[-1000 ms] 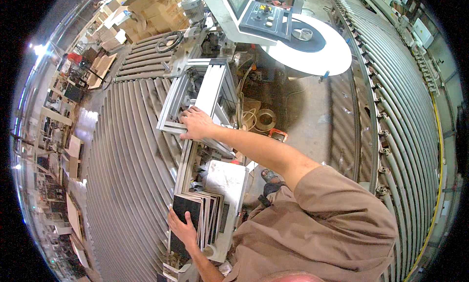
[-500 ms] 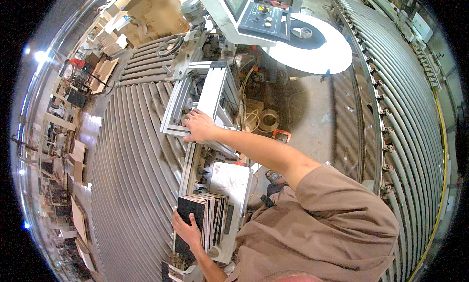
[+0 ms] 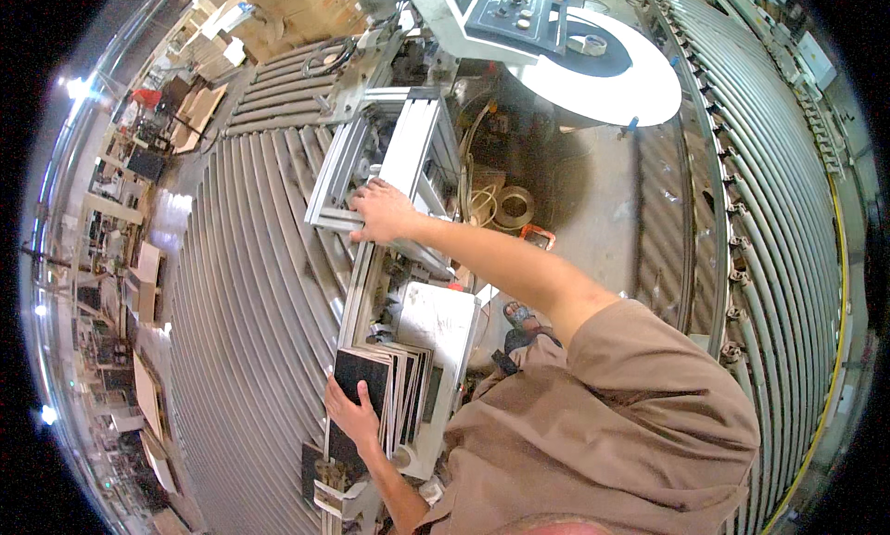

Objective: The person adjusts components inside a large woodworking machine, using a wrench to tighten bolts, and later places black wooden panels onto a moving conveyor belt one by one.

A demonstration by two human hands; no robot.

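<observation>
My left hand (image 3: 354,418) lies against the dark face of the front panel in a stack of thin panels (image 3: 397,387), its thumb apart from the fingers. The panels stand on edge, with pale edges showing, in a slot beside the roller conveyor. Farther ahead, my right arm reaches to a silver aluminium frame (image 3: 400,155). There my right hand (image 3: 382,210) grips the near end bar, fingers over the top and thumb on the near side. Between the two hands sits a scuffed white metal plate (image 3: 436,317).
Roller conveyors (image 3: 250,303) run along the left and far right (image 3: 788,210). A control panel (image 3: 514,16) and a white round table (image 3: 640,95) with a tape roll (image 3: 589,44) stand ahead. Cables (image 3: 482,197) and an orange clamp (image 3: 538,235) lie on the floor.
The view has shifted slightly, so the frame, the panels and both hands sit higher in the picture. Both hands keep their places on the frame and the panel stack.
</observation>
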